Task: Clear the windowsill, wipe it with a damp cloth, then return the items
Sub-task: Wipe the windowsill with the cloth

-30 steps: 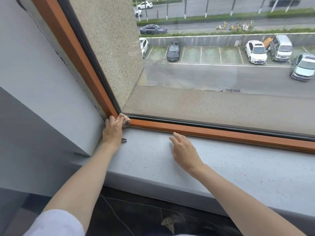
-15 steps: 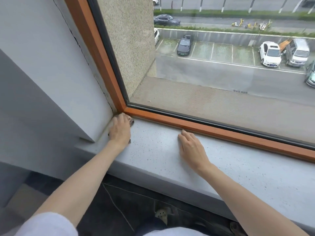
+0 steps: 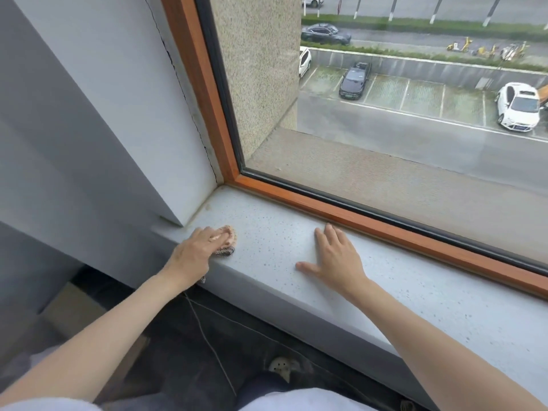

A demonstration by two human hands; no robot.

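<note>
Fingers [image 3: 216, 236] of the left hand [image 3: 192, 256] were bent over a small pinkish cloth [image 3: 233, 237]. They held it down on the windowsill [image 3: 430, 298] at centre left of the frame, near the sill's front edge and just beside the foot of the grey wall [image 3: 118, 129]. Blur hid how tightly they gripped. At lower centre the right hand [image 3: 338, 259] lay flat, its fingers straight and spread, grasping nothing. It was braced on the speckled stone close to the orange window frame [image 3: 370, 221]. With the cloth on the stone, the wiping step seemed to be in hand. Doing it well would call for even pressure and overlapping passes. These should run from the discoloured seam along the wall's foot out toward the right of the frame, with the bracing hand lifted clear ahead of each pass.
</note>
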